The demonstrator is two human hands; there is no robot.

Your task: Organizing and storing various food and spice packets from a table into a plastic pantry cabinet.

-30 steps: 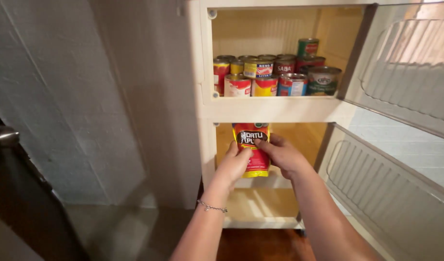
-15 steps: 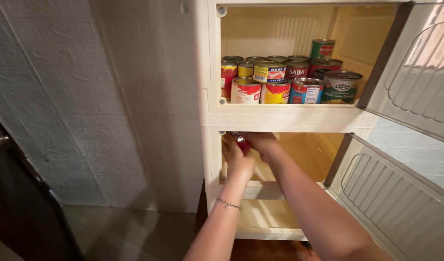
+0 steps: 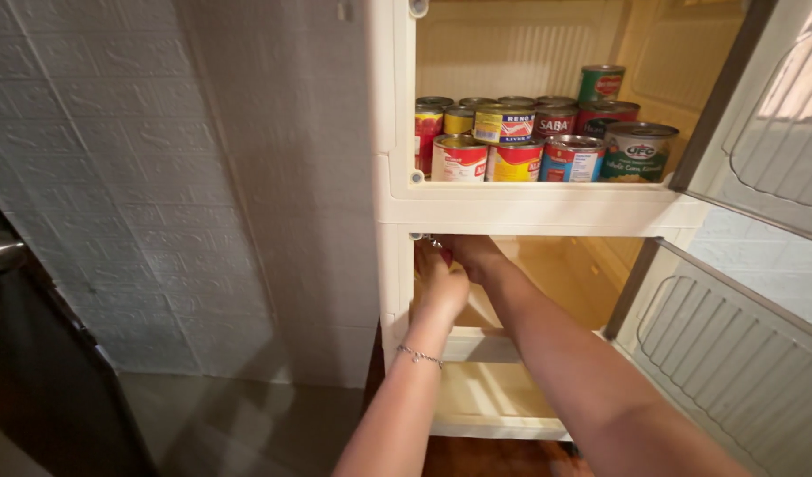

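Both hands reached into the cabinet's middle compartment (image 3: 547,283), centre of frame. The left hand (image 3: 441,284) and right hand (image 3: 473,254) flanked a red pouch (image 3: 445,256) (only a sliver showed between them); their grip could not be told. Cans (image 3: 538,141) stood above.

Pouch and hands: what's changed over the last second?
Both hands carried the red pouch from in front of the cabinet into its middle compartment. Now only a red sliver shows between the left hand and right hand, tucked under the shelf edge; whether they still grip it can't be told. The cans above and the open doors stayed as they were.
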